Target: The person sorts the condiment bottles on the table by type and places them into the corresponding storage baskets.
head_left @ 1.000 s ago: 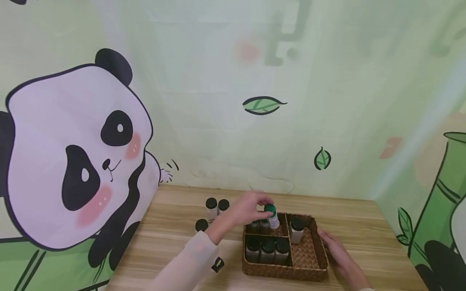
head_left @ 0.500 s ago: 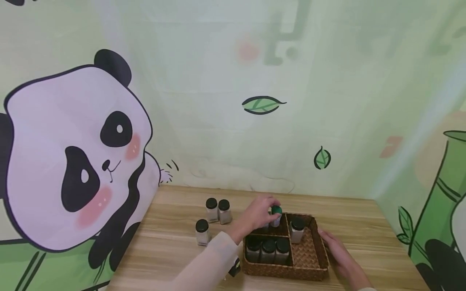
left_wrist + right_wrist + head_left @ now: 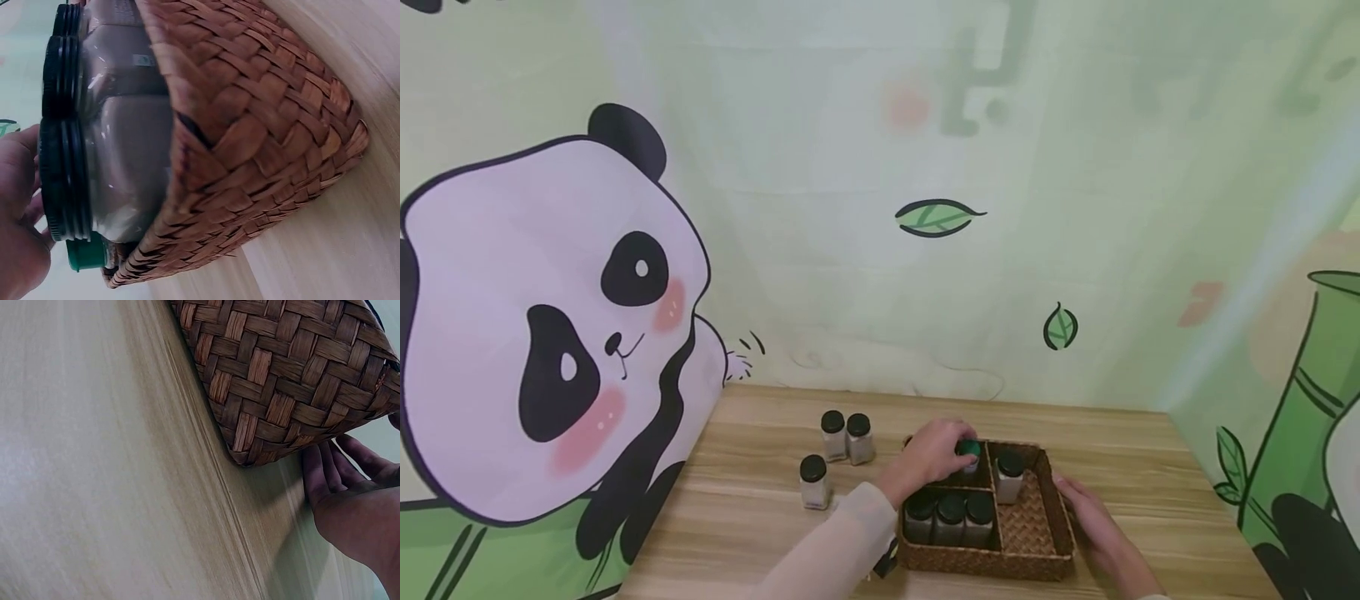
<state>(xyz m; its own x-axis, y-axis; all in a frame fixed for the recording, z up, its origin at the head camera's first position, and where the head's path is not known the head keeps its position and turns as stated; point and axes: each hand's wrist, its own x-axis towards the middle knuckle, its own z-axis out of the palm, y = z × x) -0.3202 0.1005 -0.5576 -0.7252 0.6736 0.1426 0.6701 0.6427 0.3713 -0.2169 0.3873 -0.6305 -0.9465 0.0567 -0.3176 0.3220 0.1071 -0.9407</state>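
In the head view my left hand [image 3: 936, 450] reaches over the back-left compartment of a brown woven basket [image 3: 985, 567]. Its thumb and fingers pinch the green cap [image 3: 970, 450] of a small bottle, whose body sits down in that compartment at the divider. The left wrist view shows the green cap [image 3: 86, 252] beyond black-lidded jars [image 3: 128, 169] at the basket's front. Along the basket's right wall lies my right hand [image 3: 1093, 517], its fingers extended against the outside. From the right wrist, the fingers [image 3: 322, 465] appear close beside the woven corner [image 3: 262, 381].
Three black-lidded jars [image 3: 814, 483] stand on the wooden table [image 3: 737, 467] left of the basket. Several similar jars [image 3: 950, 521] fill the front-left compartment. One jar [image 3: 1009, 477] stands in the right compartment. A printed panda backdrop [image 3: 820, 250] rises behind the table.
My left hand has moved slightly right and lowered the green-capped bottle from above the basket into the back-left compartment. My right hand stays at the basket's right side.
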